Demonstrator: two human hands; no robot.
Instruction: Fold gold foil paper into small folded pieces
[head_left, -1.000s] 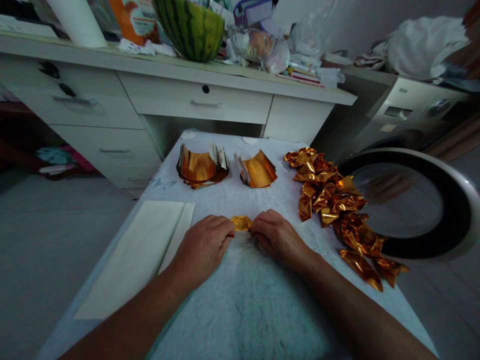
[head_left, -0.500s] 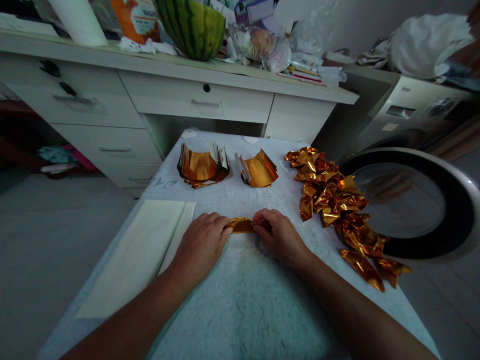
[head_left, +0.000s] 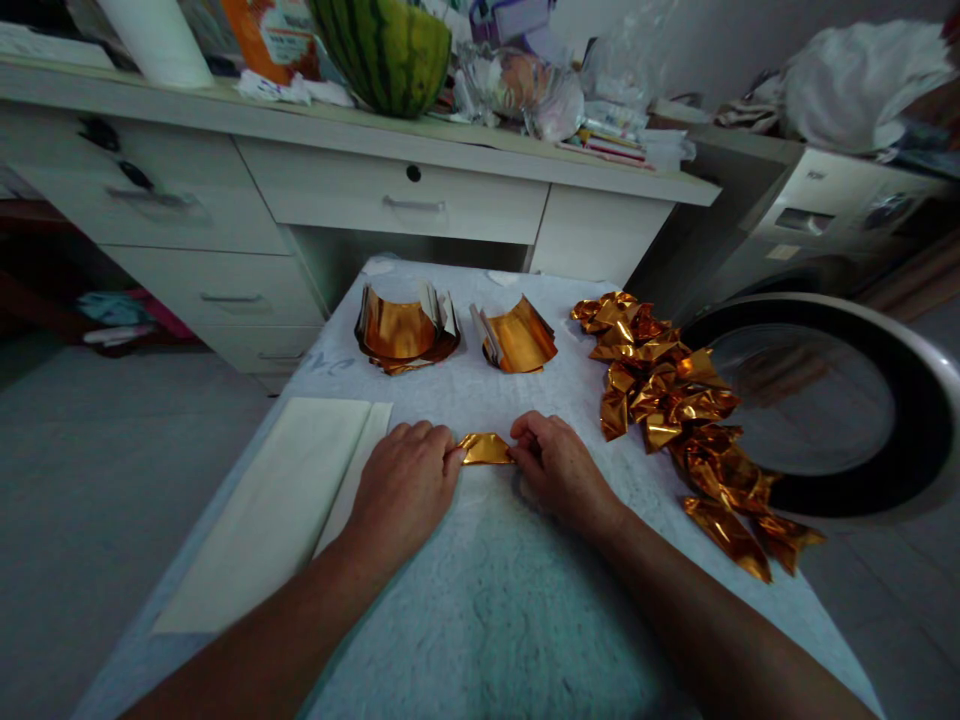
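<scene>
A small folded piece of gold foil paper (head_left: 486, 449) stretches between my two hands over the middle of the cloth-covered table (head_left: 525, 600). My left hand (head_left: 412, 475) pinches its left end, and my right hand (head_left: 559, 465) pinches the right end. Beyond them stand two curved stacks of gold sheets, a larger one (head_left: 401, 330) on the left and a smaller one (head_left: 519, 338) on the right. Several folded gold foil pieces (head_left: 660, 400) lie heaped along the table's right side. Pale folded paper (head_left: 277, 500) lies flat left of my left hand.
A white counter with drawers (head_left: 405, 200) stands behind the table, bearing a cut watermelon (head_left: 386, 55), an orange bag (head_left: 274, 40) and clutter. At the right, the round open door (head_left: 817, 400) of a washing machine (head_left: 817, 210) sits close beside the table edge.
The gold piece between my hands has tilted, so its face now shows brighter and flatter. Both hands keep their pinch and have barely moved.
</scene>
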